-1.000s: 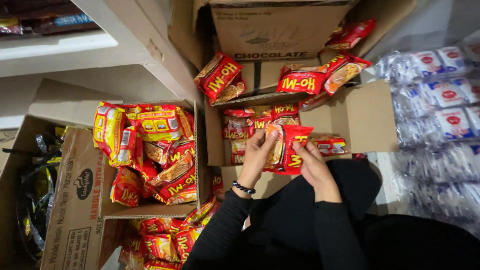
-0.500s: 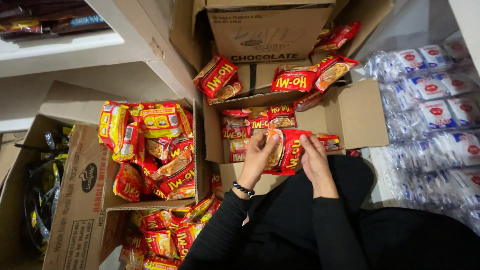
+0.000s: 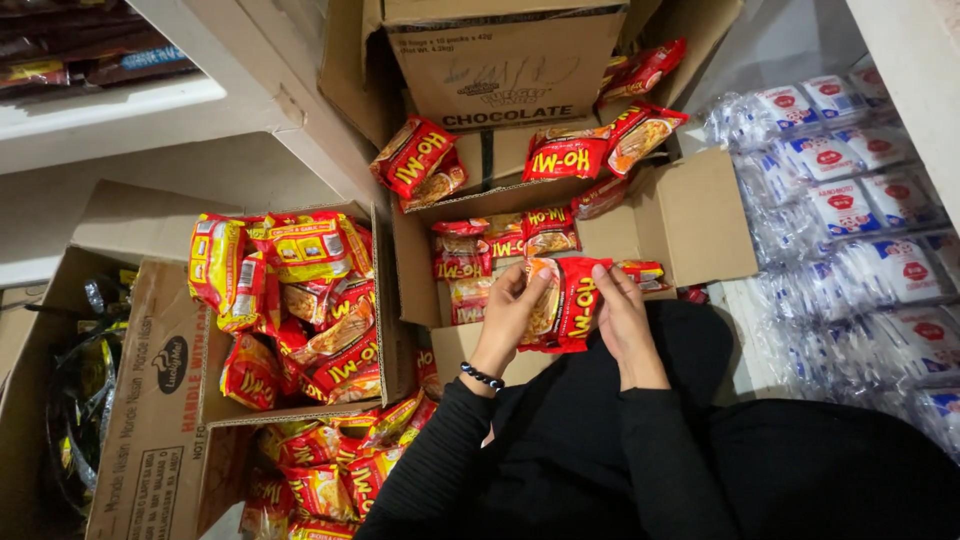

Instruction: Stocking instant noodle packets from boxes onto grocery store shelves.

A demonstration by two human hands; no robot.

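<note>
The left hand (image 3: pixel 508 312) and the right hand (image 3: pixel 622 318) are both holding one red noodle packet (image 3: pixel 565 305) between them. The left hand is gripping the packet's left edge with its fingers curled round it. The right hand is pinching the right edge, with the fingertips pressing on the front. The packet is standing almost upright, just above the person's lap. It is right in front of the open cardboard box (image 3: pixel 690 215), near the box's front edge.

A black bead bracelet (image 3: pixel 482 376) is sitting on the left wrist. Both arms are wearing black sleeves (image 3: pixel 640 450).

Inside the open cardboard box, more red packets (image 3: pixel 490 250) are lying in rows. A few loose packets (image 3: pixel 560 155) are resting on top at the back of the box, leaning on a brown carton (image 3: pixel 500 60) that is standing behind it.

To the left, another box (image 3: pixel 385 330) is holding a messy pile of red and yellow packets (image 3: pixel 290 290). More of them are spilling onto the floor (image 3: pixel 330 470) below it. A flat brown box (image 3: pixel 150 420) is lying further left.

On the right, lots of clear bags with white and blue packs (image 3: pixel 850 210) are lying in stacks, well apart from the hands
</note>
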